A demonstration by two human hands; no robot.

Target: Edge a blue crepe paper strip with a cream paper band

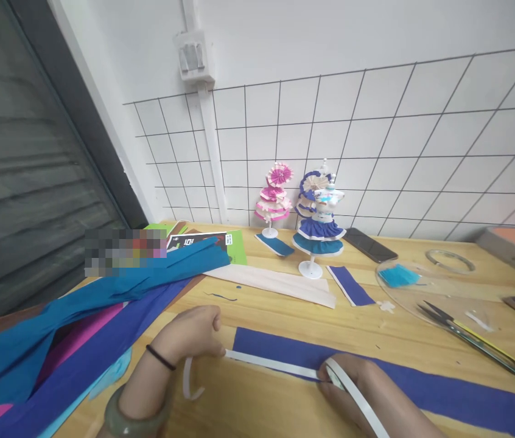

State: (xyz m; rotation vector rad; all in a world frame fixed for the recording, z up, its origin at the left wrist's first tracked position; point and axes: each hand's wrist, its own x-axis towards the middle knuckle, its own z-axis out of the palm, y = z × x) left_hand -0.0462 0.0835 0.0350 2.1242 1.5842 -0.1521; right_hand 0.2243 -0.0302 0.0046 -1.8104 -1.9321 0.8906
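Note:
A narrow white tape strip [272, 363] is drawn straight between my hands along the near edge of a dark blue crepe paper strip [458, 392], which lies flat on the table. My left hand [196, 333] pinches the tape near the paper's left end, and a loose tape end curls below it. My right hand [353, 380] closes around the tape at the other side; more of it loops over the fingers toward the bottom edge. What lies inside the right palm is partly hidden.
Doll-shaped stands in paper skirts [318, 231] stand at the back. Teal crepe paper [134, 277] and other coloured sheets pile up at left. Scissors [476, 340] rest on a clear round plate at right, with phones [371, 244] nearby. A cream paper strip [276, 286] lies mid-table.

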